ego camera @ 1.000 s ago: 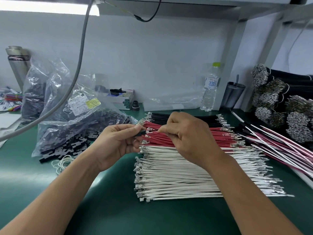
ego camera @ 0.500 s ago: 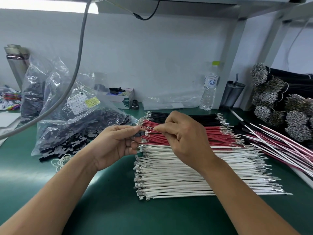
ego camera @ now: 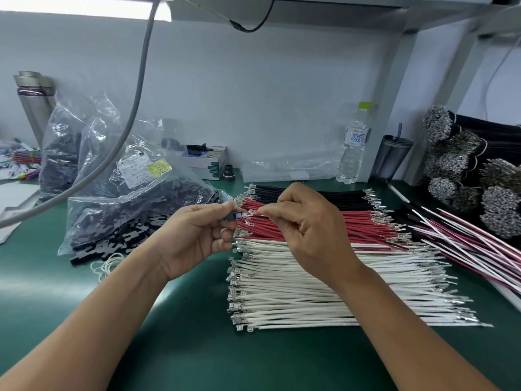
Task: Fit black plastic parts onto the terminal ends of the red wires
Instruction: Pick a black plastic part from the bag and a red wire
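A flat stack of red wires [ego camera: 358, 225] with metal terminals lies on the green mat between black wires [ego camera: 346, 199] and white wires [ego camera: 324, 289]. My left hand [ego camera: 194, 235] pinches a small black plastic part [ego camera: 231, 216] between thumb and fingers, just left of the red stack. My right hand [ego camera: 307, 227] pinches one red wire near its terminal end [ego camera: 249, 213], which sits right at the part's opening. Whether the terminal is inside the part is not clear.
A clear bag of black plastic parts [ego camera: 135, 210] spills onto the mat at left. Finished wire assemblies [ego camera: 473, 249] lie at right beside bundled wire coils [ego camera: 462, 165]. A water bottle [ego camera: 352, 148], a dark cup [ego camera: 393, 158] and a small box [ego camera: 208, 162] stand at the back.
Both hands have lifted slightly off the stack. The right hand has drawn one red wire up and brought its terminal to the black part in the left hand.
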The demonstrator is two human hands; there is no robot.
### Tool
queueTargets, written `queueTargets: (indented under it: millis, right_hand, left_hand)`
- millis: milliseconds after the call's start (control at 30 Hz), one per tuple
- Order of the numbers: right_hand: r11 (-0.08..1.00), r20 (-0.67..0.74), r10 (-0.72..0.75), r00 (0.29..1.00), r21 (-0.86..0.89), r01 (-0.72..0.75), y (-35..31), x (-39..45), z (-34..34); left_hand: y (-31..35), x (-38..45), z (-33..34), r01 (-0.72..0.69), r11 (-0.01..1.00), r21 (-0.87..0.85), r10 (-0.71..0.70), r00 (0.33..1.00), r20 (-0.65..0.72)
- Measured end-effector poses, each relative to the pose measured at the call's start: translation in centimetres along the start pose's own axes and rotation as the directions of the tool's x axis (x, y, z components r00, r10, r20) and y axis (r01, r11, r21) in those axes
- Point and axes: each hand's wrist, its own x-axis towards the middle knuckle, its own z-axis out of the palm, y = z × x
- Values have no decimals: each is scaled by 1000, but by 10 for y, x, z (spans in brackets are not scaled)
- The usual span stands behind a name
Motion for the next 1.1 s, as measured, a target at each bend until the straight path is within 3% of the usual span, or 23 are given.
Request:
queueTargets:
  millis: [100,333,467,633,733,933,1033,1100]
  right_hand:
    - [998,-22,65,998,16,-64,-2,0,4]
    - [1000,23,-2,1000,25,2,-2,-1,0]
    - [994,18,90,996,-64,-89,-8,-2,5]
    - [949,58,-59,997,-308,74,-10,0,-2]
    - [930,29,-31,999,-365,39,-14,0,-1]
    - [970,89,-31,996,-238,51,-10,-2,2]
    - [993,77,93,993,-81,-87,-7,-4,4]
    - [989,62,128,990,-83,-122,-7,-4,7]
  left_hand:
    - [0,0,0,-2,1000,12,1,1000,4]
    - [0,-1,0,-13,1000,2,13,999,-33]
    - [-1,-1,2,-67,997,48,70,997,-46]
    - [-1,0,4,-57,997,61,62,995,-82]
    - [-2,0,5,-37,999,26,39,997,-59]
    - [-3,1,4,-57,997,49,61,994,-87]
    - [-4,2,4,-52,997,58,58,993,-104]
    - [-5,2,6,-46,996,70,54,993,-108]
